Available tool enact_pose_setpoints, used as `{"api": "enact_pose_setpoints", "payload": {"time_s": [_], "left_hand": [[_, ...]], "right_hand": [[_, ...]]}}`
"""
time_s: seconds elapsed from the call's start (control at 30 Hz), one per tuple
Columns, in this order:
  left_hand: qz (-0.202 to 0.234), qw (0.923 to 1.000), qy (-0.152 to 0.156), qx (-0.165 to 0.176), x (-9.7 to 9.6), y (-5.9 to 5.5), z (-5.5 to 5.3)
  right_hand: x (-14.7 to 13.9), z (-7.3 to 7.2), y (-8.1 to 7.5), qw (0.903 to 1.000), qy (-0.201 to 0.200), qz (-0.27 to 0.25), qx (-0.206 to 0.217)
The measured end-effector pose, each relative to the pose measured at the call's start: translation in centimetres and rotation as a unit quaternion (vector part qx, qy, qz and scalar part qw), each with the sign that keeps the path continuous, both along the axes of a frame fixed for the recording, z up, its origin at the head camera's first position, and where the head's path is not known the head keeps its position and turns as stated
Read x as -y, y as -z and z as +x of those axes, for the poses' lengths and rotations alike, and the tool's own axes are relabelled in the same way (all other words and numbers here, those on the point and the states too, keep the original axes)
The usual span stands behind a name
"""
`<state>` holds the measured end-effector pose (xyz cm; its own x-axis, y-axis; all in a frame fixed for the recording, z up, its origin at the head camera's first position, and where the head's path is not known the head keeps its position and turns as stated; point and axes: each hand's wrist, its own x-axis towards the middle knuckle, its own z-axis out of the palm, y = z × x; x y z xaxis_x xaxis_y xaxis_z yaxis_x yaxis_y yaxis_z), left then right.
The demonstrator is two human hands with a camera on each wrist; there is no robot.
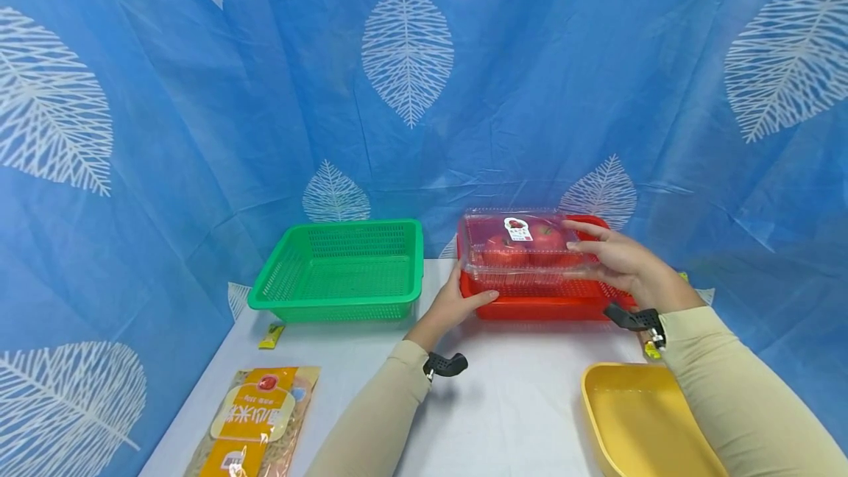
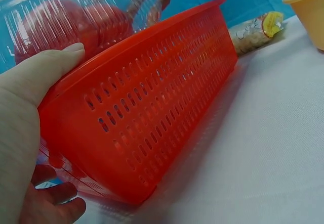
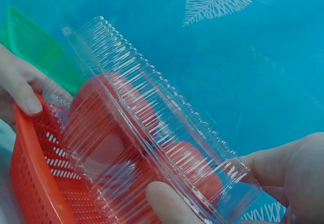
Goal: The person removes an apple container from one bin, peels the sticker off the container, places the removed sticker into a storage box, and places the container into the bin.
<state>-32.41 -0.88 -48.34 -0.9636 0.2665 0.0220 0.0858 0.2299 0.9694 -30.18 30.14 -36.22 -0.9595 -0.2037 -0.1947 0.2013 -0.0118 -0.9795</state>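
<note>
My right hand holds the right end of a clear plastic clamshell box, thumb on one side and fingers on the other. Red tomatoes show through its walls, and a white label is stuck on the lid. The box is over the red basket, tilted in the right wrist view. My left hand grips the basket's near left corner. Its thumb lies along the rim, while the other fingers curl below against the outside.
To the left stands a green basket, with a small yellow packet before it. A bag of rice noodles lies at front left. The yellow tub is under my right forearm. Another packet lies beyond the red basket.
</note>
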Motion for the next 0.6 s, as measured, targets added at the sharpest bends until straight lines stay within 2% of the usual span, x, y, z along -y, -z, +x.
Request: {"api": "enact_pose_setpoints", "payload": {"time_s": [0.6], "left_hand": [[0.004, 0.9995, 0.021, -0.022, 0.5, 0.6, -0.2]], "right_hand": [[0.2, 1.1, 0.2, 0.9997, 0.003, 0.023, -0.005]]}}
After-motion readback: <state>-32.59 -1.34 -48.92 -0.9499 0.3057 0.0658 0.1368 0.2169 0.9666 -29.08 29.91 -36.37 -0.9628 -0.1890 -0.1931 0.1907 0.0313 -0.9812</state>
